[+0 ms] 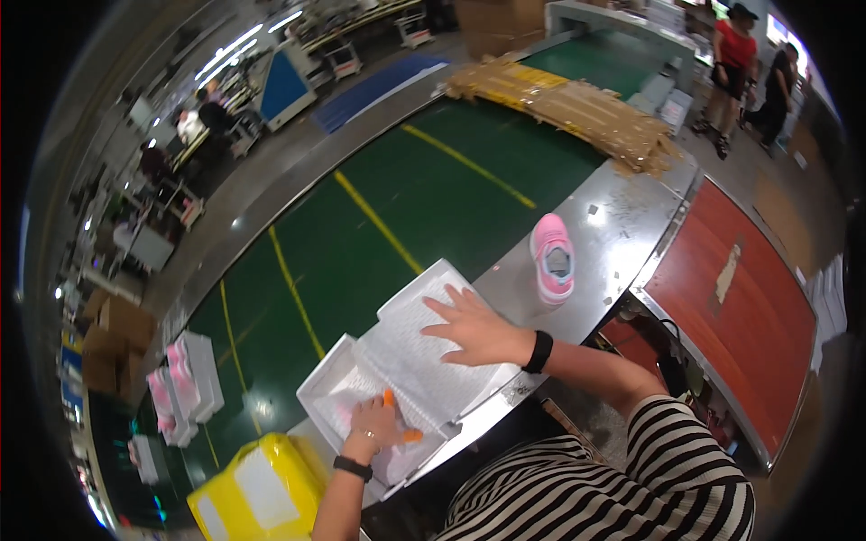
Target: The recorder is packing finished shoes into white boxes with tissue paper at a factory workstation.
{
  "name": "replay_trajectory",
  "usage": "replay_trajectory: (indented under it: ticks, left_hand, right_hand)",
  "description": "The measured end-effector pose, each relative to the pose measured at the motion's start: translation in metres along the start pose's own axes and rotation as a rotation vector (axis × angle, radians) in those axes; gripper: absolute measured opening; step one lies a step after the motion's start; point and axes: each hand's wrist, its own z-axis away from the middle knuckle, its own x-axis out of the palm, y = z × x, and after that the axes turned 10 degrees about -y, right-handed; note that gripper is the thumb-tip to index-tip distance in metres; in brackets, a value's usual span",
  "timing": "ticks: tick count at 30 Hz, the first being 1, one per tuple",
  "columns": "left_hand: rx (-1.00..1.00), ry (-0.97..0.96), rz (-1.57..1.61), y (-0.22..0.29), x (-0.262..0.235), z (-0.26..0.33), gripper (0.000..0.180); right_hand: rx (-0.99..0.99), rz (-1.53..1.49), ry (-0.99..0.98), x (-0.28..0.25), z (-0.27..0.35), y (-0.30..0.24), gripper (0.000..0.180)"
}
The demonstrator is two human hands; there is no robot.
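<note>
An open white shoe box (311, 389) sits at the near edge of the conveyor line, its lid folded back to the right. Inside the box lies white tissue paper (390, 464), with a hint of pink showing beside my fingers. My left hand (374, 426), with orange covers on two fingertips, rests in the box on the paper, fingers apart. On the inner face of the lid (406, 311), my right hand (478, 332) lies with its fingers spread. Beyond the lid to the right, a single pink sneaker (552, 260) stands on the metal edge.
A green conveyor belt (361, 243) with yellow lines runs past. Boxes with pink shoes (185, 383) stand on it at left. A yellow package (262, 491) is at lower left. Taped cardboard (577, 108) spans the belt's far end; a red-brown panel (731, 307) stands right. People are farther off.
</note>
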Motion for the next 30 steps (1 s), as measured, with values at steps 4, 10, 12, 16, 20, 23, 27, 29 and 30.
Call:
replay_trajectory:
  ticks: [4,10,12,16,20,23,27,29,30]
  left_hand:
    - [0.097,0.133,-0.015,-0.009,-0.013,0.021,0.088]
    - [0.372,0.215,-0.137,0.006,0.011,0.045,0.064]
    - [0.310,0.040,-0.197,0.032,-0.004,0.045,0.061]
    - [0.344,-0.011,-0.078,0.027,-0.022,0.055,0.053]
    - [0.258,0.322,0.149,0.012,-0.039,0.079,0.050]
    - [0.233,0.662,0.157,0.050,-0.068,0.105,0.046]
    - [0.296,0.963,-0.080,0.069,-0.084,0.111,0.052]
    - [0.355,0.975,-0.186,0.067,-0.084,0.117,0.055]
    - [0.352,0.919,-0.421,0.066,-0.085,0.121,0.057]
  right_hand:
    - [0.225,-0.016,0.437,-0.037,0.052,0.021,0.054]
    - [0.711,0.000,0.638,0.021,0.125,0.093,0.049]
    - [0.554,-0.336,0.686,0.044,0.126,0.113,0.045]
    - [0.693,-0.287,0.702,0.030,0.128,0.125,0.035]
    - [0.651,-0.441,0.691,-0.006,0.134,0.106,0.031]
    - [0.422,-0.335,0.634,-0.053,0.113,0.024,0.028]
    - [0.034,-0.401,0.268,-0.083,0.074,-0.065,0.031]
    - [-0.206,-0.499,0.290,-0.064,0.057,-0.080,0.030]
    - [-0.260,-0.489,0.206,-0.060,0.052,-0.089,0.029]
